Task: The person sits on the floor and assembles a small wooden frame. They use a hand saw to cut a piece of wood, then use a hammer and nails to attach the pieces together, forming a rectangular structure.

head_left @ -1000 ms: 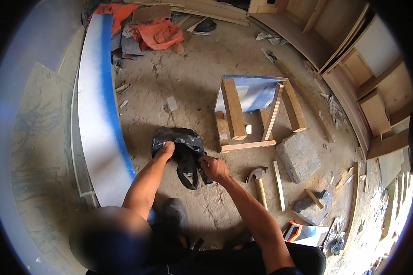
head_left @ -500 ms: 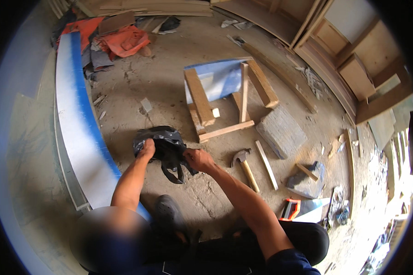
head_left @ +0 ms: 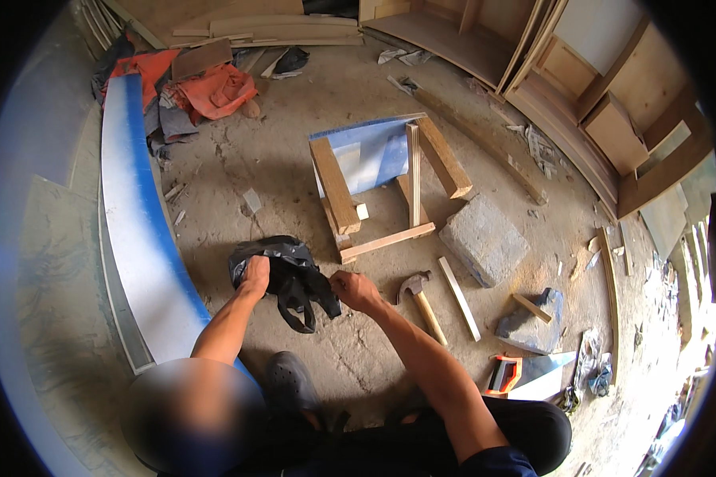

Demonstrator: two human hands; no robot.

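A crumpled black plastic bag (head_left: 298, 274) lies on the floor in front of me, its loop handle drooping toward my foot. My left hand (head_left: 254, 274) is at the bag's left side, knuckles up; its fingers disappear into the dark folds, so their grip is hidden. At the right edge of the bag, my right hand (head_left: 356, 292) is closed, pinching the plastic. The bag's contents cannot be seen. Just right of that hand a claw hammer (head_left: 426, 306) with a wooden handle rests on the floor.
Beyond the bag stands a small wooden frame (head_left: 387, 241) with a blue-white panel. To its right are a concrete block (head_left: 485, 238), a wood strip (head_left: 459, 298), a stone (head_left: 533, 327) and a handsaw (head_left: 549, 366). A long blue-white sheet (head_left: 131, 215) curves along my left.
My left hand has shifted slightly down, its fingers now deeper in the folds. My right hand has moved a little to the right, pulling the bag's edge. The view has tilted slightly.
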